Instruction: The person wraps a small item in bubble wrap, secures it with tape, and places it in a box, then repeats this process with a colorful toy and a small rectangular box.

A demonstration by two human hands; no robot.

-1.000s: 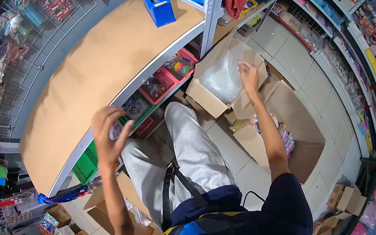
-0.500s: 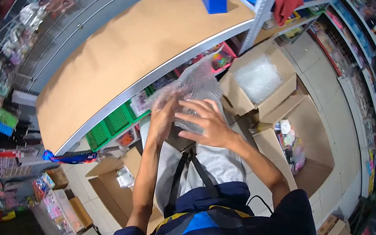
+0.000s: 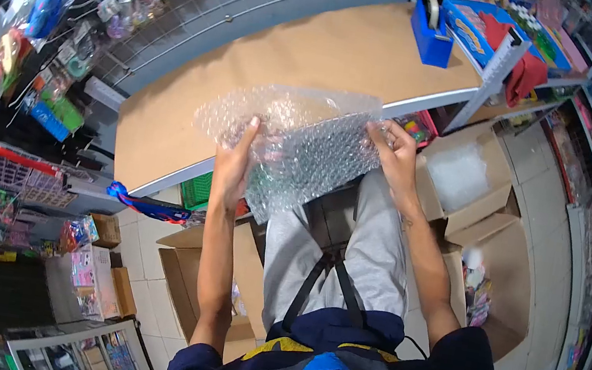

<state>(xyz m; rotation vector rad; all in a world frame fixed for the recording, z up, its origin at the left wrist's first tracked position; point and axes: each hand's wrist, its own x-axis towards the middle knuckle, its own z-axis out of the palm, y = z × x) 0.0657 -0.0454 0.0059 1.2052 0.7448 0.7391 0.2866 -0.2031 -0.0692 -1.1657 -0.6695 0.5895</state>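
Note:
A clear sheet of bubble wrap point(image 3: 316, 153) is stretched between my two hands, over the front edge of the brown shelf board point(image 3: 285, 49) and above my knees. My left hand point(image 3: 235, 164) grips its left side, thumb on top and fingers hidden behind the plastic. At the upper right corner, my right hand point(image 3: 396, 158) pinches the sheet between thumb and fingers. The wrap is see-through, with the shelf edge showing through it.
A blue tape dispenser point(image 3: 433, 37) stands at the board's right end. Open cardboard boxes sit on the floor: one with bubble wrap point(image 3: 458, 175), one with small goods point(image 3: 476, 288), another at left point(image 3: 184, 268). Packaged goods hang on the wire rack point(image 3: 175, 21).
My hands have moved apart, spreading the bunched bubble wrap into a wide sheet. My right hand has gone from open fingers to pinching the corner. The view has shifted.

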